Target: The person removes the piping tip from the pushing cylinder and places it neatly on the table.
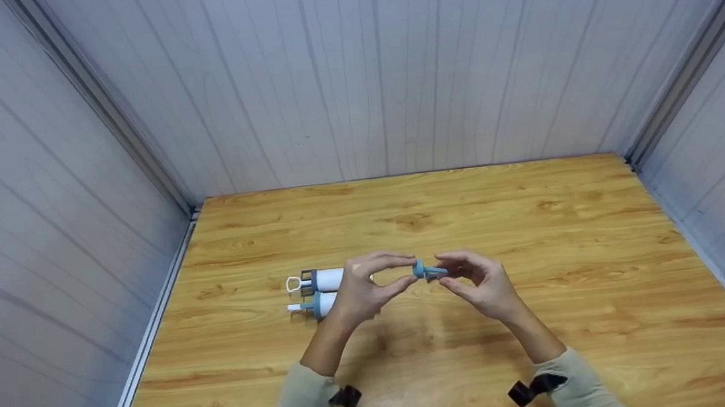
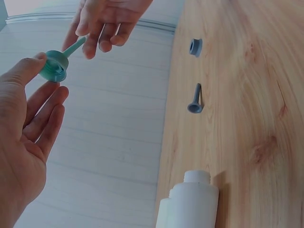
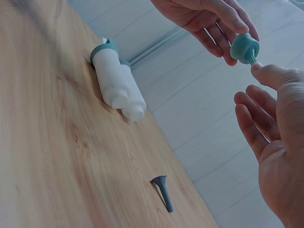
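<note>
My left hand pinches a small teal cap between thumb and fingers, held up over the table. A thin teal stem sticks out of the cap toward my right hand. The thumb and fingertips of that hand pinch the stem's far end, as the right wrist view shows from close by. Below the hands, a grey funnel-shaped piece with a stem lies on the wooden tabletop. A grey ring-like cap sits near it in the left wrist view.
Two white bottles lie side by side left of my left hand, partly hidden by it in the head view. One has a teal collar, the other a grey-blue collar with a white loop. Pale panel walls enclose the wooden table.
</note>
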Tool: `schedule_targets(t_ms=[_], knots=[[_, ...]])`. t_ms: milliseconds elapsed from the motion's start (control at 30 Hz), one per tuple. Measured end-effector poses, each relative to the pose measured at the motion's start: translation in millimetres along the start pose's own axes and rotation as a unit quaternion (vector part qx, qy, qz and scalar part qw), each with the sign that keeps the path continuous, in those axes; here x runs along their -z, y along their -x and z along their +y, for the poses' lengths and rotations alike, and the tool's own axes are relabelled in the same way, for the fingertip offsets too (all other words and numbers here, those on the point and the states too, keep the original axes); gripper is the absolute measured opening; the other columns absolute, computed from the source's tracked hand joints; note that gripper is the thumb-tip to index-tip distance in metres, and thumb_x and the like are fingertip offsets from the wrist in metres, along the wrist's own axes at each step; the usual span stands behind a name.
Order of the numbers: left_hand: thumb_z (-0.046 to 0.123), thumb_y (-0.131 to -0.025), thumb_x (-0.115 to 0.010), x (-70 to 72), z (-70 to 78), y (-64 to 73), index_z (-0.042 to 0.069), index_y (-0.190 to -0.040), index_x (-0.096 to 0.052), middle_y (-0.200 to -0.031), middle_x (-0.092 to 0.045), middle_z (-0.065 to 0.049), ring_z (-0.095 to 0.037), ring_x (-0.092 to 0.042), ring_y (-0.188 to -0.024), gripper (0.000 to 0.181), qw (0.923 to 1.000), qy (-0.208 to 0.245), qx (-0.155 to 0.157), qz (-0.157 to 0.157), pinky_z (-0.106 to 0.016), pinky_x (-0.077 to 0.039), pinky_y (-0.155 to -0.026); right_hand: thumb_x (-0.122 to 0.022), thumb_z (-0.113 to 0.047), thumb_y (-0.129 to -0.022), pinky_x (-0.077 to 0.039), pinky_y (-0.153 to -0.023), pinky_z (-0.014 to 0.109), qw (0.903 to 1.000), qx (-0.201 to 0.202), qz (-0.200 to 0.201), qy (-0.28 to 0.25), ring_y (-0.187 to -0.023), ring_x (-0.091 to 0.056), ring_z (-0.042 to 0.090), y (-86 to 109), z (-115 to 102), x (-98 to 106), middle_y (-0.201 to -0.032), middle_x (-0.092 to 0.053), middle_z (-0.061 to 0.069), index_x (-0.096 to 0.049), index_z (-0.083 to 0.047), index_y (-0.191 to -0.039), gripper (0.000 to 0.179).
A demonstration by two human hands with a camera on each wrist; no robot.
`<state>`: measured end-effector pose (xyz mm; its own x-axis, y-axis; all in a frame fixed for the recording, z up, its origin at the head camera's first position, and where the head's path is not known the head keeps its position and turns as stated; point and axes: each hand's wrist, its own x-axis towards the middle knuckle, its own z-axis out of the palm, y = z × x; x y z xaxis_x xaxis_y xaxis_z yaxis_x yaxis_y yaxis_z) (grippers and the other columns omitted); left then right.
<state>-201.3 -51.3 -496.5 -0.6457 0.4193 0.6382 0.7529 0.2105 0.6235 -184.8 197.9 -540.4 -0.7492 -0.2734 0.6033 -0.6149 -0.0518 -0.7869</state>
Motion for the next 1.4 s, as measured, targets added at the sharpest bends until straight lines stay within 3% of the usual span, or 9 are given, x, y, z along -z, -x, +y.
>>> schedule_targets(t_ms=[100,233,433,733,1167,1400], knots=[[0.022,-0.088,-0.079,-0.8,-0.5,0.2,0.018,-0.112,-0.079,-0.109,-0.079,0.000,-0.015,-0.075,-0.103,0.024,1.0000,0.000,-0.006,-0.001,-0.032,-0.061,-0.091,-0.068,0.015,-0.086,-0.061,-0.085,0.025,0.9999,0.006,0.005,-0.007,-0.101,-0.073,0.014,0.1,-1,-2,-0.106,-0.070,0.027,-0.064,0.013,-0.121,0.035],[0.021,-0.089,-0.078,-2.0,-0.9,0.3,0.017,-0.111,-0.079,-0.109,-0.079,-0.001,-0.016,-0.075,-0.103,0.023,0.9999,0.002,-0.011,-0.002,-0.031,-0.061,-0.091,-0.066,0.018,-0.086,-0.060,-0.085,0.022,0.9998,0.010,0.012,-0.013,-0.099,-0.073,0.013,0.2,-1,-3,-0.104,-0.072,0.021,-0.067,0.013,-0.116,0.031],[0.023,-0.089,-0.078,-2.7,-1.0,1.1,0.019,-0.112,-0.079,-0.110,-0.078,0.000,-0.015,-0.074,-0.105,0.023,0.9999,0.010,0.003,-0.006,-0.029,-0.060,-0.090,-0.060,0.027,-0.083,-0.059,-0.085,0.019,0.9991,0.027,0.012,-0.031,-0.095,-0.071,0.014,-0.4,0,-2,-0.100,-0.071,0.014,-0.071,0.012,-0.108,0.031],[0.021,-0.088,-0.079,-4.5,-1.9,2.4,0.016,-0.111,-0.078,-0.108,-0.079,-0.003,-0.017,-0.075,-0.100,0.024,0.9996,0.027,0.007,0.002,-0.036,-0.063,-0.083,-0.061,0.028,-0.081,-0.058,-0.086,0.018,0.9989,0.030,0.022,-0.029,-0.093,-0.070,0.014,0.0,1,-4,-0.099,-0.071,0.014,-0.072,0.010,-0.106,0.032],[0.021,-0.088,-0.079,-9.0,-2.9,1.8,0.013,-0.109,-0.078,-0.105,-0.079,-0.005,-0.015,-0.075,-0.099,0.022,0.9994,0.025,-0.023,-0.002,-0.027,-0.061,-0.085,-0.063,0.027,-0.081,-0.059,-0.086,0.020,0.9973,0.053,0.024,-0.045,-0.096,-0.071,0.014,-2.9,2,-12,-0.100,-0.073,0.012,-0.073,0.009,-0.104,0.031],[0.019,-0.087,-0.080,-10.7,-1.2,1.7,0.012,-0.108,-0.078,-0.105,-0.079,-0.007,-0.016,-0.075,-0.098,0.023,0.9993,0.034,-0.016,0.003,-0.028,-0.061,-0.086,-0.063,0.027,-0.081,-0.059,-0.086,0.021,0.9967,0.058,0.025,-0.051,-0.097,-0.071,0.015,-4.2,0,-16,-0.101,-0.073,0.014,-0.072,0.011,-0.104,0.029]])
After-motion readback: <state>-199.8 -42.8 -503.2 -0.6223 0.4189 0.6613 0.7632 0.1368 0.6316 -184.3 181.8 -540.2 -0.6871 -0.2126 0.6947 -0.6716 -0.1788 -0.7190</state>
